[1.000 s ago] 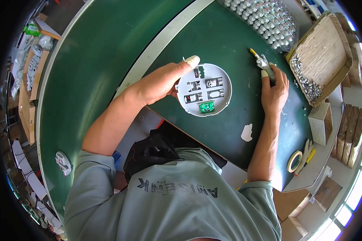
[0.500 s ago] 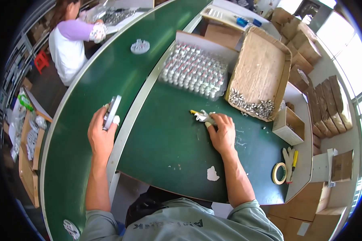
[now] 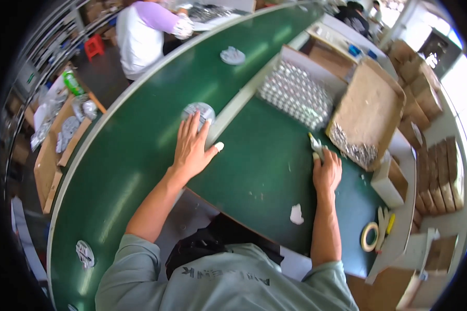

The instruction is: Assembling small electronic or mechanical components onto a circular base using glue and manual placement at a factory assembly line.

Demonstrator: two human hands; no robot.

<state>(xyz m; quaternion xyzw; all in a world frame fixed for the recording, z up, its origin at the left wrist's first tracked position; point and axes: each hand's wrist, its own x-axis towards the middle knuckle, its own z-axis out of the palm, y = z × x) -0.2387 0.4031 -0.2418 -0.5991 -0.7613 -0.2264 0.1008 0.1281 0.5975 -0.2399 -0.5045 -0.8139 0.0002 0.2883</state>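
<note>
At twelve o'clock from the left hand (image 3: 190,151), opened wide, lies a grey disc (image 3: 203,108), touched by its fingers; at three o'clock, the right hand (image 3: 328,173), curled narrowly, holds a yellow-tipped tool (image 3: 315,143).

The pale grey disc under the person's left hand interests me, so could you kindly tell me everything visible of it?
The disc is round, pale grey and plastic-looking, with details on its upper face too blurred to tell apart. It appears to lie flat on the green surface, beside the pale strip. Fingers of the left hand cover part of its near side; whether they press on it cannot be told.
</note>
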